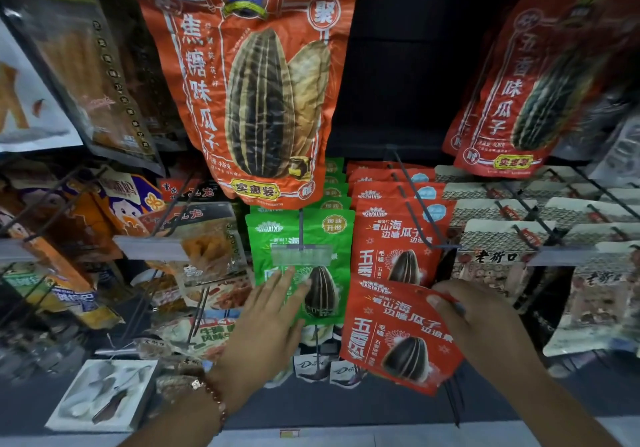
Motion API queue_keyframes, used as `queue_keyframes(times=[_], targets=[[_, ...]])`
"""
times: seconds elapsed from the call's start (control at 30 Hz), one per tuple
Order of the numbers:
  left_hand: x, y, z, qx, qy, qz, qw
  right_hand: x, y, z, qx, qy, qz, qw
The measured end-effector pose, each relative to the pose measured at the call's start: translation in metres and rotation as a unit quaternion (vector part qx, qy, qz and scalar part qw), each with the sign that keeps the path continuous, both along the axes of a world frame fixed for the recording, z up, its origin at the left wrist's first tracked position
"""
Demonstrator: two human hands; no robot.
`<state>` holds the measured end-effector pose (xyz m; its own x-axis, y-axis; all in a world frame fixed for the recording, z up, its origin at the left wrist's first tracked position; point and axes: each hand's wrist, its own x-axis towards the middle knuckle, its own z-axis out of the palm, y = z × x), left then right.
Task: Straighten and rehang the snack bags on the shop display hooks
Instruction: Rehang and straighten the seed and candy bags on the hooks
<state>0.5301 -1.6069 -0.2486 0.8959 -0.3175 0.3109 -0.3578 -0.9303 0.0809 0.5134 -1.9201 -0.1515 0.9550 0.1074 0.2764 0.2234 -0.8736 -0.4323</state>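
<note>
One red seed bag (398, 335) off its hook, held tilted.
Right hand (485, 322) fingers pinch its top right corner; left hand (266, 322) fingers lie straight on the hanging green bag (298, 259).

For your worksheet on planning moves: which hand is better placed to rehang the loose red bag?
Right hand: it already pinches the red bag just below its hook; left hand rests on the green bag.

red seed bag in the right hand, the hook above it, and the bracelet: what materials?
Red sunflower-seed bag: likely glossy plastic film; it shows sheen and creases. Dark thin display hook: probably coated metal wire, thin and straight. Beaded bracelet: reddish-brown beads, polished-looking; stone, wood or plastic unclear.
</note>
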Motion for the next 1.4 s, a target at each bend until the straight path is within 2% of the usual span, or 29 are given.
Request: queue_keyframes(times=[0.17,0.27,0.33,0.53,0.77,1.0,1.4], targets=[[0.000,-0.049,0.028,-0.082,0.040,-0.054,0.994,0.006,-0.011,0.002,-0.006,-0.008,0.017,1.000],[0.005,-0.079,0.046,-0.140,0.093,-0.060,0.984,0.011,-0.020,0.007,-0.010,-0.009,0.017,1.000],[0.010,-0.095,0.058,-0.166,0.092,-0.063,0.980,0.014,-0.026,0.009,-0.008,-0.003,0.014,1.000],[0.038,-0.129,0.082,-0.164,0.027,-0.076,0.983,0.028,-0.034,0.020,-0.034,-0.023,0.012,0.999],[0.057,-0.151,0.099,-0.148,0.065,-0.055,0.985,0.061,-0.044,0.015,-0.014,-0.036,0.025,0.999],[0.070,-0.157,0.106,-0.160,0.037,-0.035,0.986,0.083,-0.044,0.016,0.032,-0.033,0.054,0.998],[0.088,-0.156,0.101,-0.148,0.042,0.003,0.988,0.102,-0.036,0.010,-0.003,-0.010,0.024,1.000]])
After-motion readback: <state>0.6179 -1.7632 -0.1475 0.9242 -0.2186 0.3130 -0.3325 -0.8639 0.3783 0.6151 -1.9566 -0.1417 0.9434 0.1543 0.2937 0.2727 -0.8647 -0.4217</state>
